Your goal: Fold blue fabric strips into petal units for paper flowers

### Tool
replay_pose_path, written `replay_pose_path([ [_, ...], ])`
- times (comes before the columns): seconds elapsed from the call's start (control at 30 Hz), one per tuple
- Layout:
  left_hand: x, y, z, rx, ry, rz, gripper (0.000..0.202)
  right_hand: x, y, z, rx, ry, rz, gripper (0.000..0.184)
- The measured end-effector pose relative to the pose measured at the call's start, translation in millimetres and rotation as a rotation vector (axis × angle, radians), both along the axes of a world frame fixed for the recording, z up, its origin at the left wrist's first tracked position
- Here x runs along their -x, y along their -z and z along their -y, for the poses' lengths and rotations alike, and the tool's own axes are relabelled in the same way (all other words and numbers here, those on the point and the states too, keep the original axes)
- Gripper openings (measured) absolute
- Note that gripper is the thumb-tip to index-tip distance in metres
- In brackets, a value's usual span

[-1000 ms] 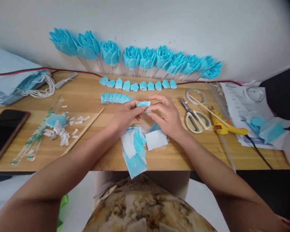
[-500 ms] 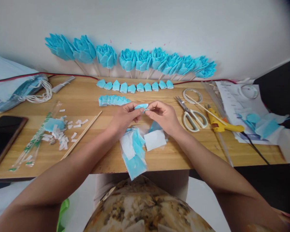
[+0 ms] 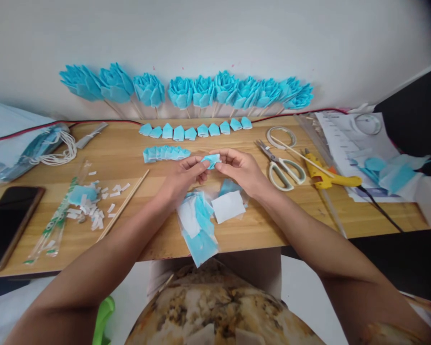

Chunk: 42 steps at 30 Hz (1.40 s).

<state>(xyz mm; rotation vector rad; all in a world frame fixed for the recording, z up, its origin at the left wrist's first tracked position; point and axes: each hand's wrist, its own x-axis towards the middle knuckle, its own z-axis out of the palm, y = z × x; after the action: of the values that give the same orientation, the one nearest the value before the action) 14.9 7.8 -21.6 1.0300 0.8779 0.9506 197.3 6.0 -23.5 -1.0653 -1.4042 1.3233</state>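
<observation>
Between my two hands is a small folded blue petal piece [image 3: 211, 161], pale along its upper right edge. My left hand [image 3: 189, 173] pinches its left end with thumb and fingers. At its right end, the thumb and fingers of my right hand [image 3: 237, 168] are closed on it too. Just behind my left hand lies an overlapping row of folded blue pieces [image 3: 166, 153]. Farther back, several folded blue petals [image 3: 178, 132] stand in a spaced line. Below my hands are loose blue and white sheets [image 3: 199, 230] and a white rectangle [image 3: 229, 207].
Blue flowers on sticks [image 3: 181, 92] lean against the wall. To the right are scissors [image 3: 280, 167], a tape roll [image 3: 281, 137] and a yellow glue gun [image 3: 323, 176]. On the left lie a phone [image 3: 10, 225], wooden sticks [image 3: 124, 205] and white paper scraps [image 3: 95, 215].
The blue piece has been turned between my fingers, so more of its flat face shows. Both hands stay pinched on it. The camera view has shifted slightly.
</observation>
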Motion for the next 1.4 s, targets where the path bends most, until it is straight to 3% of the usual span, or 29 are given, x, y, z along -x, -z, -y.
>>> replay_pose_path([
  [0.37,2,-2.3,2,-0.094,-0.068,-0.210,0.034,1,-0.2,-1,-0.032,-0.038,0.049,0.030],
  [0.67,0,-6.2,3,-0.128,-0.096,-0.241,0.029,0,1.7,-1,-0.008,-0.046,0.024,0.032],
  [1.1,0,-7.1,2,-0.120,0.024,-0.233,0.031,3,3.4,1,-0.036,-0.019,0.024,0.022],
  [1.4,2,-6.9,1,-0.096,-0.034,-0.370,0.023,-12,-4.7,-1,0.074,-0.174,0.048,0.032],
])
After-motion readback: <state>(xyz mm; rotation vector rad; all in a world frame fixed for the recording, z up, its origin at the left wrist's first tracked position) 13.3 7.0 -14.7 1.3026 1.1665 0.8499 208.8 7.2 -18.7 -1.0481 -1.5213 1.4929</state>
